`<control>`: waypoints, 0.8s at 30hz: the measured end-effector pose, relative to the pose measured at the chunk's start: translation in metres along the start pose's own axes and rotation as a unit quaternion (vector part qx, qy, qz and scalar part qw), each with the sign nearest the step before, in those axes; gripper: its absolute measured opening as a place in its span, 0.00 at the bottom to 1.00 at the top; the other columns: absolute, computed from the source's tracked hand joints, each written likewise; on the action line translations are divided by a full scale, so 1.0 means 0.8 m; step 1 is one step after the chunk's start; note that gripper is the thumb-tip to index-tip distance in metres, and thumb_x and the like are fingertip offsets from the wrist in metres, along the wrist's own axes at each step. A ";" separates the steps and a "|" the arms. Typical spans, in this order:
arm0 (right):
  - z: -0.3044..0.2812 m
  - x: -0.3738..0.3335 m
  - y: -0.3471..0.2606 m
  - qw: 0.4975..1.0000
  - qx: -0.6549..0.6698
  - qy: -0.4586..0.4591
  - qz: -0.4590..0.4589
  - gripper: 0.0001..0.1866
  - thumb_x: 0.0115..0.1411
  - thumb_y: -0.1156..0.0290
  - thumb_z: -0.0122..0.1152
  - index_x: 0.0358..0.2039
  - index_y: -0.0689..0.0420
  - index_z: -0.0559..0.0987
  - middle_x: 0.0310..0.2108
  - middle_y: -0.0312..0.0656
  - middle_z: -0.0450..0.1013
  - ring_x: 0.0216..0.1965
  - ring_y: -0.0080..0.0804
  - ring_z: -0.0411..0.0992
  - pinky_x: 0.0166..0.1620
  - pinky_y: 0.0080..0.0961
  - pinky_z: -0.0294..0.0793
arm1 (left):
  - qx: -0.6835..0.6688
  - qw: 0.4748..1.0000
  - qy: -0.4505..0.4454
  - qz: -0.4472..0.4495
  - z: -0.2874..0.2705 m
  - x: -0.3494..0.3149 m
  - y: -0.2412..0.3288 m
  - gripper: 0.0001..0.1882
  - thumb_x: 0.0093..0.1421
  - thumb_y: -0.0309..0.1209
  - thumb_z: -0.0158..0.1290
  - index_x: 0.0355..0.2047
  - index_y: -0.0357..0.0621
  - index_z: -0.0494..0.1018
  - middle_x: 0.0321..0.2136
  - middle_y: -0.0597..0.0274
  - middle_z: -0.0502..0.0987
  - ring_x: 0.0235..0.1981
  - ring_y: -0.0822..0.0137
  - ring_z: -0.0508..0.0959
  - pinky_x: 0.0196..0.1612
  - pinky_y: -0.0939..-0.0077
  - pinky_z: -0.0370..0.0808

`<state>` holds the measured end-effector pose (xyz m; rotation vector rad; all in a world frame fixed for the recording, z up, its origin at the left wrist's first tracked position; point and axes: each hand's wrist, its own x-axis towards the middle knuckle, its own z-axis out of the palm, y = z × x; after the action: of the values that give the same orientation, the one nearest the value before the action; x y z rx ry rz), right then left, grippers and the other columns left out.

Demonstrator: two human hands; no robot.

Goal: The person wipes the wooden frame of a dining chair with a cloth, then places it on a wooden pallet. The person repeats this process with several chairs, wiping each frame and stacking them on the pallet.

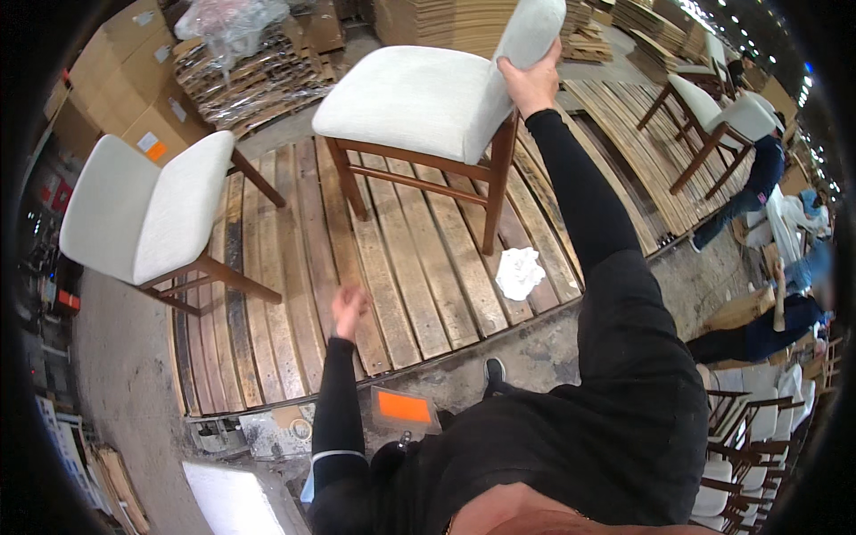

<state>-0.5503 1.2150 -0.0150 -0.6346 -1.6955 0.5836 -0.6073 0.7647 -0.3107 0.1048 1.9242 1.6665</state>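
A bar-height chair with a pale grey padded seat and dark wooden legs stands on a slatted wooden platform. My right hand is closed around the edge of its padded back, arm stretched far forward. Over the slats near the platform's front hangs my left hand, touching no chair; motion blurs its fingers. To its left a second matching chair rests tilted on the platform's left side. A crumpled white cloth lies on the slats close to the nearer chair's front leg.
Flattened cardboard stacks and a wrapped pallet load line the back. More chairs stand on another platform at right, with a person beside them. Several stacked chairs fill the lower right. An orange card lies by the front edge.
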 end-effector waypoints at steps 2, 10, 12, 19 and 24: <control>-0.008 0.030 0.027 0.999 -0.037 -0.023 0.027 0.56 0.43 0.60 0.77 0.68 0.63 0.54 0.51 0.59 0.74 0.49 0.54 0.76 0.56 0.42 0.74 | -0.032 0.997 -0.049 0.057 0.034 0.026 0.033 0.20 0.67 0.37 0.54 0.55 0.42 0.68 0.43 0.56 0.81 0.39 0.66 0.83 0.40 0.73 0.78; -0.070 0.228 0.189 0.950 0.219 -0.222 0.007 0.35 0.48 0.78 0.70 0.59 0.62 0.70 0.51 0.44 0.76 0.53 0.36 0.74 0.56 0.33 0.75 | -0.070 0.995 -0.064 -0.002 0.156 0.006 0.060 0.22 0.67 0.37 0.55 0.58 0.46 0.67 0.48 0.53 0.80 0.45 0.63 0.82 0.44 0.67 0.79; -0.067 0.246 0.239 0.942 0.287 -0.165 0.061 0.33 0.49 0.81 0.69 0.57 0.62 0.71 0.50 0.43 0.77 0.51 0.35 0.75 0.54 0.32 0.76 | -0.079 0.997 -0.020 -0.014 0.184 0.004 0.058 0.27 0.66 0.39 0.56 0.62 0.48 0.61 0.52 0.52 0.77 0.49 0.62 0.80 0.46 0.63 0.78; -0.058 0.270 0.284 0.973 0.193 -0.124 -0.022 0.34 0.46 0.81 0.68 0.57 0.62 0.72 0.48 0.44 0.78 0.49 0.34 0.76 0.54 0.32 0.75 | -0.047 0.968 0.034 0.242 0.331 0.156 0.186 0.51 0.64 0.52 0.57 0.73 0.45 0.40 0.70 0.47 0.52 0.70 0.56 0.54 0.69 0.57 0.52; -0.109 0.244 0.273 0.974 0.204 -0.087 -0.039 0.32 0.45 0.81 0.69 0.54 0.63 0.74 0.48 0.44 0.78 0.50 0.33 0.76 0.54 0.32 0.74 | -0.130 0.974 0.107 0.151 0.366 0.191 0.229 0.40 0.64 0.45 0.60 0.68 0.38 0.56 0.64 0.53 0.65 0.65 0.60 0.63 0.68 0.62 0.56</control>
<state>-0.4768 1.5119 -0.0073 -0.2253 -1.6843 0.9214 -0.6520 1.1269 -0.2114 0.1239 1.8935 2.1980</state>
